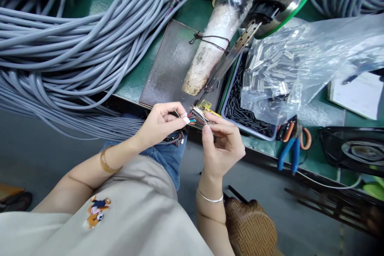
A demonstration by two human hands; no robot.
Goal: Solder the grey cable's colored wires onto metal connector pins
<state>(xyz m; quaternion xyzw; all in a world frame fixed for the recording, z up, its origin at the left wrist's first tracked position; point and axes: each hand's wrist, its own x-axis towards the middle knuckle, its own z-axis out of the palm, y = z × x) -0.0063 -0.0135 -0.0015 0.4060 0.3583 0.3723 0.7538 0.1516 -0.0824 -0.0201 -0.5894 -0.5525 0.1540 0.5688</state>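
At the bench's front edge, my left hand [165, 122] is closed on a bundle of thin coloured wires [192, 121], with white tape or covering on the thumb tip. My right hand [223, 140] pinches the right end of a small multi-pin connector [199, 115] between thumb and fingers. The coloured wire ends lie against or close beside the connector; whether they touch it is too small to tell. Just behind the connector is a small yellow item [207, 106]. A white-wrapped, tapered tool [210, 44] points down toward both hands from above.
Grey cables [99, 44] cover the left of the green bench. Right of my hands are a blue bin of black sleeves [246, 106], a plastic bag of connectors [276, 68], blue-handled pliers [289, 152] and a black fan-like object [354, 150]. A woven stool [250, 224] stands below.
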